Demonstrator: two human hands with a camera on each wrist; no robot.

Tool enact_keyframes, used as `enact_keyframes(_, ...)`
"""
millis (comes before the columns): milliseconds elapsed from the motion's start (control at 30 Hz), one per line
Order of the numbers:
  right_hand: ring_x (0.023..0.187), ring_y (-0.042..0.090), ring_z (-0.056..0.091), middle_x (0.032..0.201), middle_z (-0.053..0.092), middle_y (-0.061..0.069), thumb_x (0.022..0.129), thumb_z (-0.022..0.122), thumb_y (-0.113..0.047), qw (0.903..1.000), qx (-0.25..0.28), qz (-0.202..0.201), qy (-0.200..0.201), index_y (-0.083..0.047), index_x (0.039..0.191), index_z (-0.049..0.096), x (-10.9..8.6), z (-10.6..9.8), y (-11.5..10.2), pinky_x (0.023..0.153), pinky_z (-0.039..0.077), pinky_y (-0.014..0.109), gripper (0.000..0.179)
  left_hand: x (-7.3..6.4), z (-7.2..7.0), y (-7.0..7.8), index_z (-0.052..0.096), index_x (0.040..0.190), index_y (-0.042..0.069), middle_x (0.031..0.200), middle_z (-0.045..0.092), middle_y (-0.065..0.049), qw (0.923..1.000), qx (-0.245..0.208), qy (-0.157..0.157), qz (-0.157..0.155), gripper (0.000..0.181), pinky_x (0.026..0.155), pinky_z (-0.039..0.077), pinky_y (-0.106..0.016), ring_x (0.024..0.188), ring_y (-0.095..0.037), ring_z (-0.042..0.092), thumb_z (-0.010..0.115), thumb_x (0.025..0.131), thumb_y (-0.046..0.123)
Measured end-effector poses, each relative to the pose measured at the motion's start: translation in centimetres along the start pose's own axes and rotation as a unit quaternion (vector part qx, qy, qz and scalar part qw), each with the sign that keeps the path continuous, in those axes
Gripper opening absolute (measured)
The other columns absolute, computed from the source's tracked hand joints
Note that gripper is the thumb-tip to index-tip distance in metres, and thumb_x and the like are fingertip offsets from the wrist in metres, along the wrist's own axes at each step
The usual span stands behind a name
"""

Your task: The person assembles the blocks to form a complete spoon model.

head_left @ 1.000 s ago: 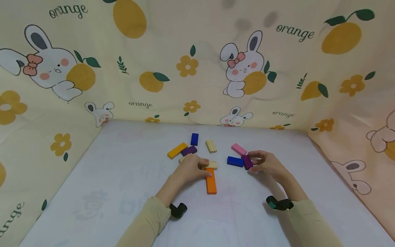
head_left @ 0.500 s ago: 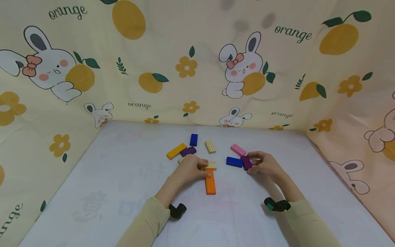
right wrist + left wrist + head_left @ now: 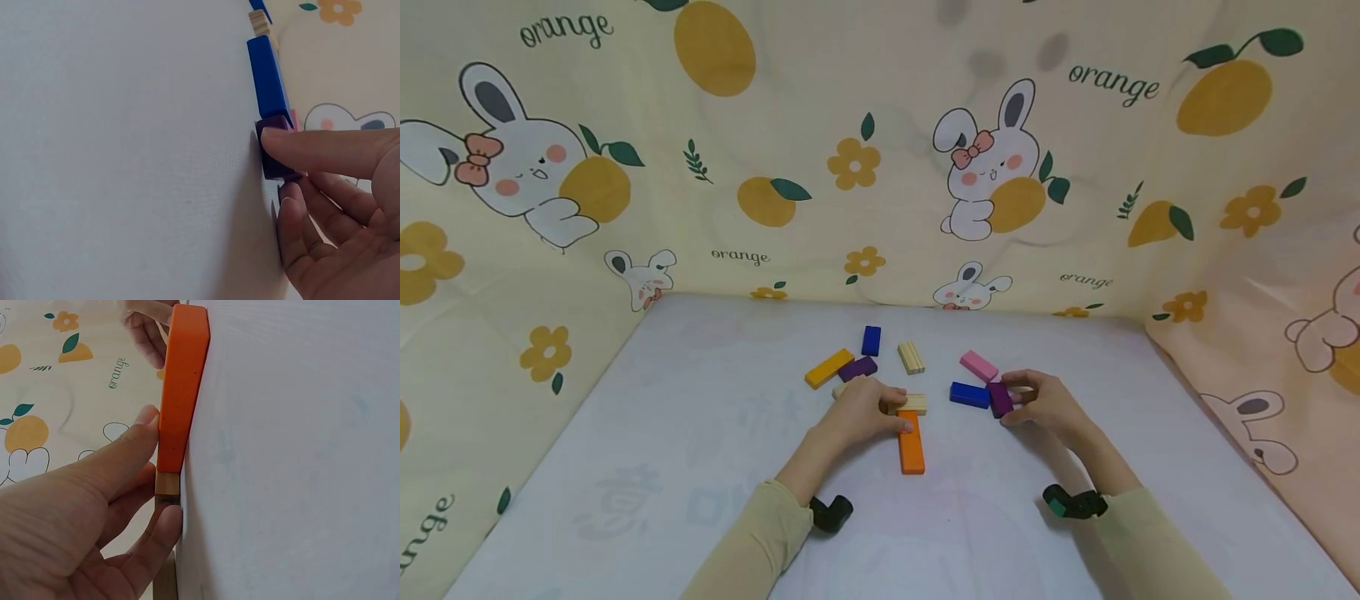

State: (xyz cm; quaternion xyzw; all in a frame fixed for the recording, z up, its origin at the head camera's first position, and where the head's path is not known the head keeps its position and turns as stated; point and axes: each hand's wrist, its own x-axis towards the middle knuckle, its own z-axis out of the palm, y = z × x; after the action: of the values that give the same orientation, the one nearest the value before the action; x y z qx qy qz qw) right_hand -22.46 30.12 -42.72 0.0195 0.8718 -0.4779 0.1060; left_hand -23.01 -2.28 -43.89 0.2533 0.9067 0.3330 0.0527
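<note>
Orange block (image 3: 912, 454), lying nearest on the white worktop (image 3: 955, 542).
Left grip (image 3: 855, 412) is holding the plain wood block (image 3: 916, 403) against the orange's far end, apparently steadying the join; that end is lying under the thumb. Right grip (image 3: 1047, 406) is pinching the purple block (image 3: 999, 399) between thumb and fingers, probably squaring it with the blue block (image 3: 968, 395). Pink block (image 3: 978, 365) is lying beyond.

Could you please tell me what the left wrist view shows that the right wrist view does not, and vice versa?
Only the left wrist view shows the left hand and orange block. Only the right wrist view shows the purple block, blue blocks and a sliver of pink block. Both show the right hand, plain wooden blocks, white table and printed cloth; I cannot tell whether any wooden block is the same.
</note>
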Motion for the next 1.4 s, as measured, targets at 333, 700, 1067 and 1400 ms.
enact_keyframes(333,0.116,0.034,0.052,0.139,0.051,0.018,0.073,0.088,-0.015,0.9995,0.004,0.015,0.026,-0.004,0.141,0.050,-2.3,0.5,-0.1,0.094,0.045,0.044,0.078,0.0,0.0,0.1,0.074,0.118,0.015,0.117,0.068,0.012,1.0000,-0.003,0.000,-0.002,0.045,0.072,0.024,-0.037,0.080,-0.009,0.050,0.081,0.080,0.040)
enact_keyframes(700,0.103,0.029,0.056,0.122,0.061,0.011,0.069,0.091,-0.016,0.9989,0.046,0.002,0.007,-0.007,0.131,0.059,-6.2,5.2,-3.6,0.081,0.050,0.036,0.070,-0.1,-0.2,0.0,0.074,0.118,0.015,0.116,0.069,0.012,0.9999,-0.011,0.002,-0.002,0.045,0.073,0.027,-0.034,0.079,-0.010,0.050,0.081,0.080,0.038)
enact_keyframes(1067,0.088,0.026,0.059,0.117,0.063,0.008,0.061,0.093,-0.008,0.9969,0.061,0.005,-0.050,-0.007,0.128,0.062,-9.4,8.2,-5.7,0.076,0.051,0.036,0.073,0.1,0.0,0.2,0.074,0.118,0.016,0.116,0.068,0.012,1.0000,-0.002,0.000,-0.001,0.045,0.072,0.029,-0.032,0.077,-0.010,0.050,0.081,0.080,0.039)
enact_keyframes(1400,0.079,0.025,0.059,0.099,0.064,0.007,0.062,0.093,-0.009,0.9904,0.029,-0.023,-0.133,-0.008,0.122,0.063,-9.7,8.9,-5.3,0.073,0.050,0.036,0.067,-0.1,-0.1,0.5,0.074,0.118,0.017,0.115,0.069,0.013,0.9998,-0.003,0.000,-0.020,0.046,0.074,0.029,-0.034,0.079,-0.010,0.051,0.081,0.080,0.042)
